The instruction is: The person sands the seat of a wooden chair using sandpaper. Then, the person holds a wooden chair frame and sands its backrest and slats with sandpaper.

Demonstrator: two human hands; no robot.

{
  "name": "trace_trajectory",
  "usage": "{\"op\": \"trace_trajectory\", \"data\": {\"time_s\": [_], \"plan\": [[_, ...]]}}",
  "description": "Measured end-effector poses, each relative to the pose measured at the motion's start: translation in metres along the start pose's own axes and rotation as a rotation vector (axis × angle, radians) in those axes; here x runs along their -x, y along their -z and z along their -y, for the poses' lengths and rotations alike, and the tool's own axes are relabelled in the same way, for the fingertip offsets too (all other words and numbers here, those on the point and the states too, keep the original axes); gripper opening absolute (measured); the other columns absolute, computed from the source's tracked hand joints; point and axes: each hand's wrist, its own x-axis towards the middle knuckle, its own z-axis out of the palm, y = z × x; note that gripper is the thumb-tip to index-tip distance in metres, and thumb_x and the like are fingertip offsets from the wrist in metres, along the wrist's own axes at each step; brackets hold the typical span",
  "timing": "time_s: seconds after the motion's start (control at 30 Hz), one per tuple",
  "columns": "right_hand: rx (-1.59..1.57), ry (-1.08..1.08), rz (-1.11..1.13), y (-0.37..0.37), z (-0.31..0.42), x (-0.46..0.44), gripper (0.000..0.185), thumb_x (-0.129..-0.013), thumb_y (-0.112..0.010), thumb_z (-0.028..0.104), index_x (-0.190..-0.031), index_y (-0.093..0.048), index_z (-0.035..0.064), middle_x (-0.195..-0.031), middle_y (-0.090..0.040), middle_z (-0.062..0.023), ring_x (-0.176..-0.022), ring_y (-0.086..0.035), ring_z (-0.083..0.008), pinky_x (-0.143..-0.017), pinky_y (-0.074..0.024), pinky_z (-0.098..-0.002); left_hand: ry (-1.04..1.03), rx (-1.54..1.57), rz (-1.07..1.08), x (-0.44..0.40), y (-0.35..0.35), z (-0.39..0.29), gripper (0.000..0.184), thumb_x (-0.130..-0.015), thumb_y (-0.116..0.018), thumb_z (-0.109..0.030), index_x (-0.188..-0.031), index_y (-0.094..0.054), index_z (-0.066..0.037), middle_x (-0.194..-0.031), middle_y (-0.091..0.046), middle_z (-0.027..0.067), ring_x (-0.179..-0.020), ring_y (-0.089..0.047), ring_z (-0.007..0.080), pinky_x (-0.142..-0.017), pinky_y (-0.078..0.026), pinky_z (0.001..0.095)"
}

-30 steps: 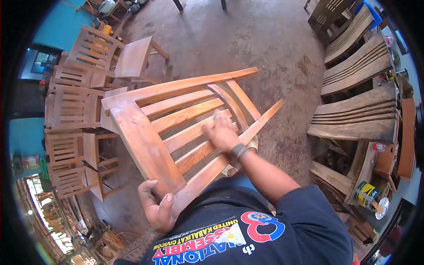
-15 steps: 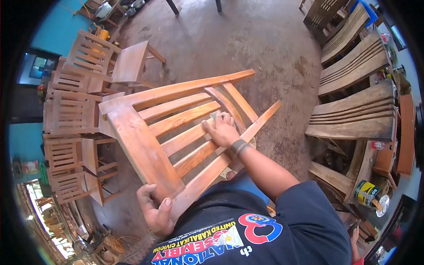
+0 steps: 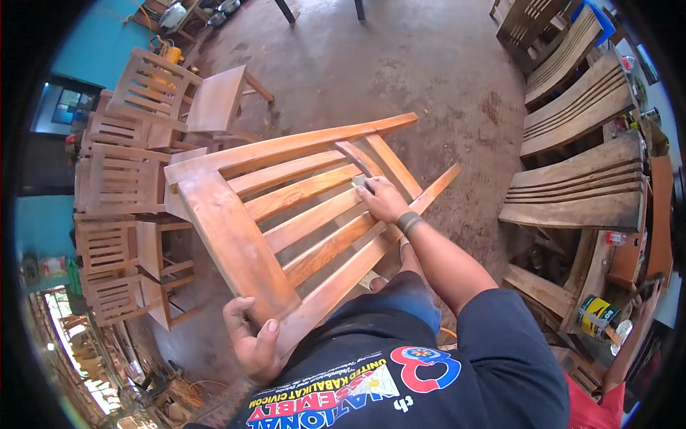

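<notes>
A wooden chair back (image 3: pixel 232 239) with several slats lies tilted across my lap, its wide top rail toward the left. My left hand (image 3: pixel 251 339) is wrapped round the near corner of that rail, thumb on top. My right hand (image 3: pixel 386 201) is closed at the far end of the middle slats, beside the curved crosspiece (image 3: pixel 355 157). Between its fingers shows the edge of a small greyish piece of sandpaper (image 3: pixel 359 184), pressed near the slat ends. Pale dust dulls parts of the wood.
Several unfinished chairs (image 3: pixel 146 93) stand along the left. Curved slatted wooden panels (image 3: pixel 575 182) lean at the right, near a yellow-and-black can (image 3: pixel 597 316). Another person's arm (image 3: pixel 632 343) reaches in at the lower right. The concrete floor (image 3: pixel 343 71) stretches ahead.
My right hand has shifted right along the slats, toward the curved crosspiece. My left hand keeps its grip on the corner. The other person's arm has come further into view at the right.
</notes>
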Motion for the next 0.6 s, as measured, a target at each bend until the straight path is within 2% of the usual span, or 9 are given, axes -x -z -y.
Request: {"op": "trace_trajectory", "data": {"time_s": [0.1, 0.13, 0.23, 0.3, 0.37, 0.4, 0.5, 0.53, 0.6], "plan": [[0.182, 0.016, 0.269, 0.025, 0.008, -0.016, 0.053, -0.091, -0.074, 0.032, -0.132, -0.070, -0.0018, -0.133, -0.069, -0.0275, -0.128, -0.064, -0.0444, -0.113, -0.0504, -0.0473, -0.016, -0.054, 0.012, 0.000, 0.005, 0.002, 0.055, -0.091, -0.069, -0.012, -0.143, -0.050, -0.006, -0.141, -0.054, 0.0130, -0.137, -0.049, 0.0257, -0.122, -0.032, 0.0401], [0.221, 0.089, 0.282, 0.028, 0.008, -0.018, 0.055, -0.082, -0.075, 0.024, -0.130, -0.070, -0.0019, -0.130, -0.069, -0.0268, -0.127, -0.065, -0.0436, -0.113, -0.0511, -0.0467, -0.007, -0.024, 0.011, 0.001, 0.004, 0.001, 0.055, -0.091, -0.069, -0.012, -0.143, -0.050, -0.006, -0.142, -0.054, 0.0133, -0.137, -0.049, 0.0257, -0.122, -0.032, 0.0400], [0.277, 0.027, 0.203, 0.026, 0.013, -0.017, 0.055, -0.081, -0.077, 0.025, -0.129, -0.071, -0.0005, -0.130, -0.068, -0.0264, -0.128, -0.065, -0.0429, -0.113, -0.0515, -0.0461, 0.005, 0.046, 0.009, 0.000, -0.003, -0.001, 0.055, -0.092, -0.068, -0.013, -0.143, -0.049, -0.006, -0.142, -0.054, 0.0142, -0.137, -0.050, 0.0258, -0.122, -0.032, 0.0398], [0.366, 0.030, 0.226, 0.016, 0.022, -0.025, 0.044, -0.083, -0.072, 0.018, -0.124, -0.073, 0.0008, -0.125, -0.072, -0.0262, -0.126, -0.066, -0.0436, -0.113, -0.0516, -0.0466, 0.011, 0.044, 0.010, 0.000, -0.002, -0.001, 0.055, -0.092, -0.068, -0.014, -0.143, -0.048, -0.006, -0.142, -0.054, 0.0144, -0.137, -0.049, 0.0259, -0.121, -0.032, 0.0401], [0.423, 0.029, 0.233, 0.007, 0.031, -0.030, 0.038, -0.084, -0.069, 0.015, -0.118, -0.075, 0.0007, -0.119, -0.075, -0.0266, -0.124, -0.067, -0.0452, -0.114, -0.0512, -0.0472, -0.011, 0.014, 0.035, 0.000, 0.003, 0.000, 0.053, -0.094, -0.067, -0.007, -0.143, -0.048, -0.007, -0.141, -0.053, 0.0134, -0.135, -0.049, 0.0238, -0.120, -0.034, 0.0404], [0.403, 0.062, 0.218, 0.007, 0.032, -0.029, 0.034, -0.086, -0.061, 0.007, -0.114, -0.079, 0.0014, -0.106, -0.079, -0.0223, -0.107, -0.075, -0.0392, -0.104, -0.0578, -0.0459, -0.021, 0.001, 0.047, 0.000, 0.006, 0.001, 0.053, -0.094, -0.067, -0.004, -0.143, -0.047, -0.007, -0.140, -0.052, 0.0129, -0.134, -0.048, 0.0227, -0.119, -0.036, 0.0405], [-0.297, -0.411, 0.271, 0.044, 0.029, -0.039, 0.039, -0.086, -0.057, 0.001, -0.116, -0.082, 0.0008, -0.098, -0.080, -0.0155, -0.091, -0.077, -0.0272, -0.090, -0.0626, -0.0412, 0.012, 0.009, 0.039, 0.000, 0.004, -0.003, 0.052, -0.094, -0.068, -0.005, -0.142, -0.047, -0.006, -0.138, -0.053, 0.0117, -0.133, -0.049, 0.0216, -0.118, -0.036, 0.0391], [-0.513, -0.214, 0.145, 0.053, 0.022, -0.037, 0.043, -0.086, -0.054, -0.004, -0.118, -0.082, -0.0001, -0.096, -0.079, -0.0096, -0.083, -0.075, -0.0187, -0.081, -0.0626, -0.0352, 0.007, -0.012, 0.034, 0.001, 0.004, -0.003, 0.052, -0.094, -0.068, -0.005, -0.142, -0.047, -0.006, -0.138, -0.053, 0.0113, -0.132, -0.049, 0.0213, -0.117, -0.036, 0.0387], [-0.814, -0.259, -0.094, 0.071, -0.009, -0.041, 0.043, -0.086, -0.052, -0.006, -0.120, -0.079, -0.0008, -0.105, -0.079, -0.0094, -0.091, -0.074, -0.0200, -0.084, -0.0618, -0.0335, -0.003, -0.055, 0.022, 0.002, 0.007, 0.000, 0.051, -0.095, -0.069, -0.006, -0.142, -0.048, -0.006, -0.137, -0.053, 0.0106, -0.131, -0.049, 0.0207, -0.116, -0.036, 0.0378]]}}
